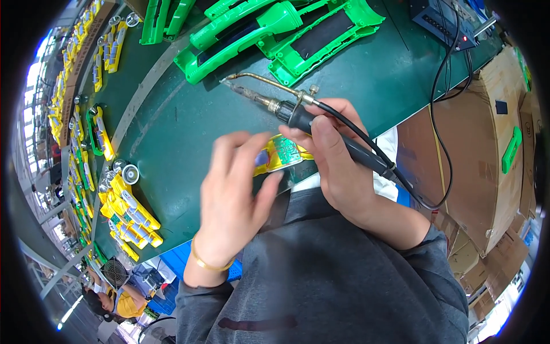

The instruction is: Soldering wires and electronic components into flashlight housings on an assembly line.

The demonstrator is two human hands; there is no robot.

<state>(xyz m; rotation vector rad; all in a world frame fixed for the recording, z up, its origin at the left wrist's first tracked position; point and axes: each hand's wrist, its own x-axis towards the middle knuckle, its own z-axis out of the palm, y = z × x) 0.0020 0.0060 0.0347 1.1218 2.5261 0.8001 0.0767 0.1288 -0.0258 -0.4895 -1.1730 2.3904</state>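
My right hand (341, 155) is closed around the black handle of a soldering iron (302, 118). Its metal tip points to the upper left, and a thin brass solder-feed tube (260, 77) runs alongside. Below the iron lies a yellow plastic housing (264, 169) with a green circuit board (286, 150) and a grey-blue cylindrical cell. The housing's right end is partly hidden behind my right hand. My left hand (232, 192), slightly blurred, is at the housing's left end with fingers and thumb apart; no firm grip shows.
Green plastic shells (240, 43) lie along the table's far side. Yellow assemblies with cells and round lamp heads (129, 209) are grouped at left. A blue control box (438, 23) with a black cable stands at far right, above cardboard (458, 149). A person in yellow (129, 304) is at lower left.
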